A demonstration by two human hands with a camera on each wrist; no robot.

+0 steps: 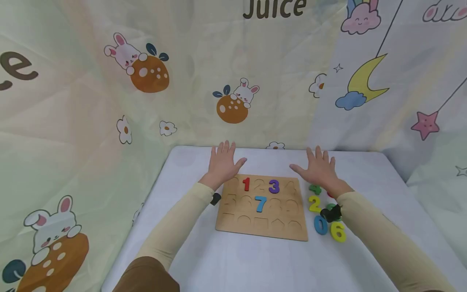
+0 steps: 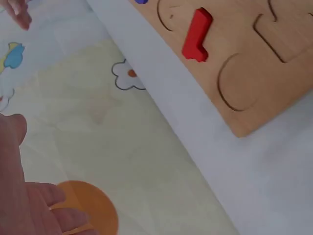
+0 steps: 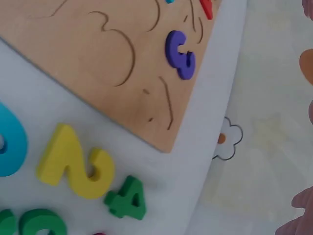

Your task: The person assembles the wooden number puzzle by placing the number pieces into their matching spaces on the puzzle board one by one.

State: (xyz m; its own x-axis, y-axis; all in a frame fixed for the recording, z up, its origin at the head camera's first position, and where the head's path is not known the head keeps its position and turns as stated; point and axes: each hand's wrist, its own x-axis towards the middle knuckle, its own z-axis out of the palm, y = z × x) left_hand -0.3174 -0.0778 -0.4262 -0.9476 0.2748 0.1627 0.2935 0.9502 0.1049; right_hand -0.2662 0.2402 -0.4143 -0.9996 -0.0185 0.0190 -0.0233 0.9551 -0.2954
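Observation:
Both hands are spread over the far part of the table and hold nothing. My left hand [image 1: 223, 162] has its fingers stretched forward, at the far left corner of a wooden number board [image 1: 238, 223]. On the far right, my right hand [image 1: 319, 168] is spread the same way, beyond the loose numbers. In the board sit a red 1 [image 1: 246, 184], a purple 3 [image 1: 274, 186] and a blue 7 [image 1: 260, 204]; its other recesses are bare. Right of the board lie a green 4 [image 3: 127, 198], a yellow 2 [image 1: 315, 203], a blue 0 [image 1: 320, 225] and a yellow 6 [image 1: 338, 232].
More loose pieces, one of them green [image 3: 43, 223], lie partly hidden under the right wrist. A white cloth covers the table [image 1: 197, 259]. Behind it hangs a printed curtain [image 1: 197, 101] with rabbits and flowers, close to the table's far edge.

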